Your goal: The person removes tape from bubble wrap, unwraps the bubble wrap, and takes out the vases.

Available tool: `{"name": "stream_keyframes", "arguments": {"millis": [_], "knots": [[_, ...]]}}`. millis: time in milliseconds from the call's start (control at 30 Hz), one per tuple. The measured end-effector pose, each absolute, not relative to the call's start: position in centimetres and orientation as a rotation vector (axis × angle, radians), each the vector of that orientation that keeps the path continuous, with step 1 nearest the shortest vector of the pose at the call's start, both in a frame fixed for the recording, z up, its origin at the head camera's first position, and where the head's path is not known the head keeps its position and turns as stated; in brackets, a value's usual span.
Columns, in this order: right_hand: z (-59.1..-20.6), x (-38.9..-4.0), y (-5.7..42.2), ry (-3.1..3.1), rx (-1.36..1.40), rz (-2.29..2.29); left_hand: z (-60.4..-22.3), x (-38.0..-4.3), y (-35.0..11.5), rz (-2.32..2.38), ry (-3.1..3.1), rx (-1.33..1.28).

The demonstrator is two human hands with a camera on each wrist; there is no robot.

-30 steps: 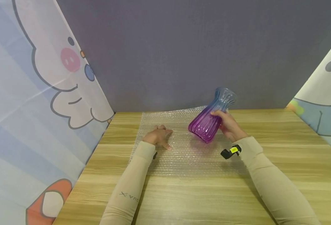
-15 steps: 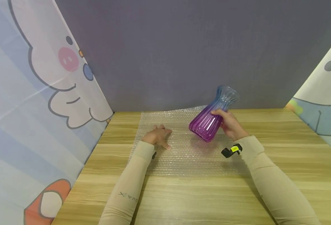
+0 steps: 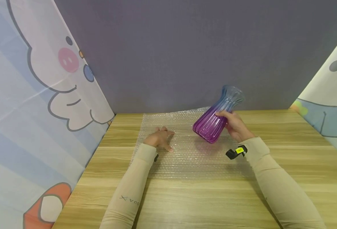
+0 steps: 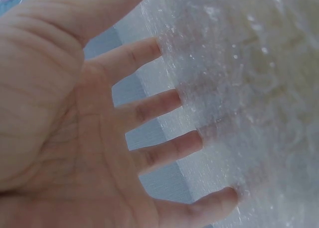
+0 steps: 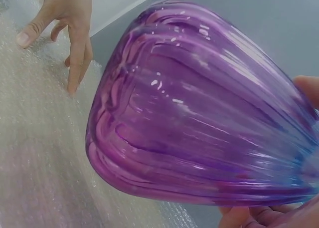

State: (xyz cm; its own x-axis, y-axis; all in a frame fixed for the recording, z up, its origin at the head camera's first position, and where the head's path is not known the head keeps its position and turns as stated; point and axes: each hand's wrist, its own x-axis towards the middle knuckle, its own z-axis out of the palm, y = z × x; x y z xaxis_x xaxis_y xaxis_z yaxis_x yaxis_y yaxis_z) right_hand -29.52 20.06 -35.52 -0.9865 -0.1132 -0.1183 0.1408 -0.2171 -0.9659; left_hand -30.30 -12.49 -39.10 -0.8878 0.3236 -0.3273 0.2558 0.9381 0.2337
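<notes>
A ribbed glass vase [image 3: 211, 124], purple at the base and fading to blue at its flared mouth, is held tilted above the table by my right hand [image 3: 235, 127]. Thumb and fingers grip it near the neck. In the right wrist view the vase [image 5: 189, 108] fills the middle, its base toward the left. A sheet of clear bubble wrap [image 3: 182, 162] lies flat on the table under the vase. My left hand [image 3: 159, 139] rests on the wrap's left part with fingers spread. In the left wrist view its fingertips [image 4: 189, 142] touch the wrap.
The wood-grain table [image 3: 185, 203] reaches back to a grey panel [image 3: 180, 57]. Cartoon-printed cloth [image 3: 42, 127] hangs along the left side, and another printed panel [image 3: 332, 105] stands at the right. A black wrist camera [image 3: 233, 154] is strapped to the right wrist.
The vase and my right hand have risen slightly and shifted a little to the right. My left hand stays in its place on the bubble wrap.
</notes>
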Motion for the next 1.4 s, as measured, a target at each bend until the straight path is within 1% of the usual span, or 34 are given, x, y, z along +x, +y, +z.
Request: {"name": "stream_keyframes", "arguments": {"millis": [433, 1400], "knots": [[-35.6, -29.5, 20.4, 1.85, -0.028, -2.367, -39.0, -30.1, -12.6, 0.313, 2.731, 0.416], [-35.1, -29.5, 21.1, 1.794, -0.042, -2.469, -39.2, -30.3, -12.5, 0.349, 2.74, 0.42]]}}
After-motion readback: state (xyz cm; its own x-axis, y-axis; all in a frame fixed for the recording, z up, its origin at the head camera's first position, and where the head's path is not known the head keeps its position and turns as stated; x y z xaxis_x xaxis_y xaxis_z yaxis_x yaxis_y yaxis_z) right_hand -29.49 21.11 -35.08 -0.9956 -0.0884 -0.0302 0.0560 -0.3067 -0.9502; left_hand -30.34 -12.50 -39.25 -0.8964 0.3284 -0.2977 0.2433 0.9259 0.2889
